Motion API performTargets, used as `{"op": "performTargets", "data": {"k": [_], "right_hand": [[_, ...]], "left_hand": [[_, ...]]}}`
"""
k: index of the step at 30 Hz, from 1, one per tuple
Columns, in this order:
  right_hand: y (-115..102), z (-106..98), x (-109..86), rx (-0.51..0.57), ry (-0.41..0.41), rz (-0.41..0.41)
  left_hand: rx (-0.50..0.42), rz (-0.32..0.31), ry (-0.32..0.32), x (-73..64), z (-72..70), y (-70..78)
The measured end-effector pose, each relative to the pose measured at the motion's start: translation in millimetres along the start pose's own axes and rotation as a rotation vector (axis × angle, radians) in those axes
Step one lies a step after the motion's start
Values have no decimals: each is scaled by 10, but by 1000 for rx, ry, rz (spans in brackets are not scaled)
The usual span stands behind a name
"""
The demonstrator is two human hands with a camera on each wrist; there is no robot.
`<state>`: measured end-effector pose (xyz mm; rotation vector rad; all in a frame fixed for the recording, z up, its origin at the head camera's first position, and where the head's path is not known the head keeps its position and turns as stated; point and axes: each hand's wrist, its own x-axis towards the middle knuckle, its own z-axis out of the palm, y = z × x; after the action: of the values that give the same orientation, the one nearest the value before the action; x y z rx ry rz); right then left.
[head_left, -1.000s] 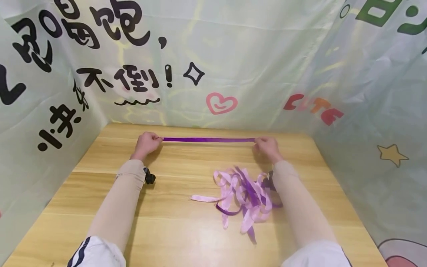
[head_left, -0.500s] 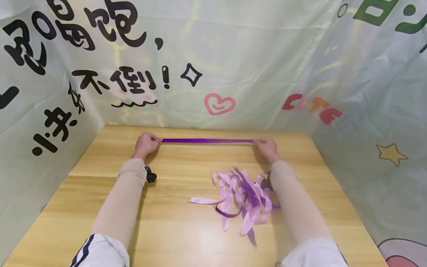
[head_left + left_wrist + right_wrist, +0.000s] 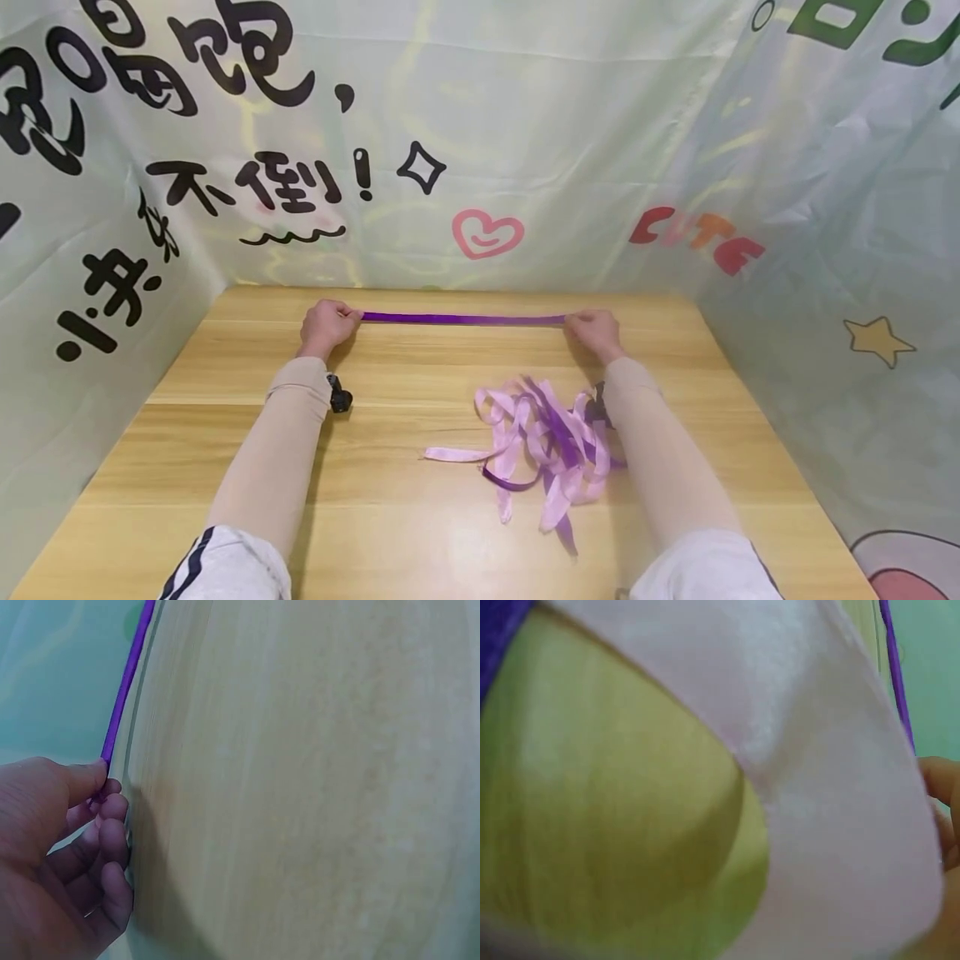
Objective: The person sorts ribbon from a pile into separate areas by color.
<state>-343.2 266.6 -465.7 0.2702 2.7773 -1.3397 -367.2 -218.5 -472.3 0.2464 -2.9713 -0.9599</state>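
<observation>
Little has moved since the earlier head frame: the cloth backdrop (image 3: 570, 125) has drifted leftward, and both hands, still gripping the same strip, sit slightly farther left. In the head view, the purple ribbon (image 3: 462, 318) stretches nearly straight between the left hand (image 3: 328, 323) and the right hand (image 3: 596, 332), each pinching one end. Nearer the person than the hands, and closer to the right one, a tangled ribbon pile (image 3: 558, 500) in pink and purple lies on the wooden table (image 3: 390, 517). A black camera (image 3: 341, 396) sits at the left wrist.

In the left wrist view, thumb and forefinger clamp the purple end, the other fingers curling below.

In the right wrist view, a blurred pink loop (image 3: 817, 787) stands in the way, covering part of the right hand and its grip; purple ribbon runs up from the fingers.
</observation>
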Motion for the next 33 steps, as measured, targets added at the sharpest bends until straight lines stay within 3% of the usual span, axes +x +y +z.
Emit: {"op": "performTargets", "data": {"k": [11,23,33], "right_hand": [[13,7,16,-39,-17,-10],[98,-79,34,84,-20,22],[145,-306,-66,93,6,36]], "left_hand": [[-29,-22,-14,-17,-3,10],[-104,3,-51,-12,-80,-8],[-129,95,42,-150,-318,57]]}}
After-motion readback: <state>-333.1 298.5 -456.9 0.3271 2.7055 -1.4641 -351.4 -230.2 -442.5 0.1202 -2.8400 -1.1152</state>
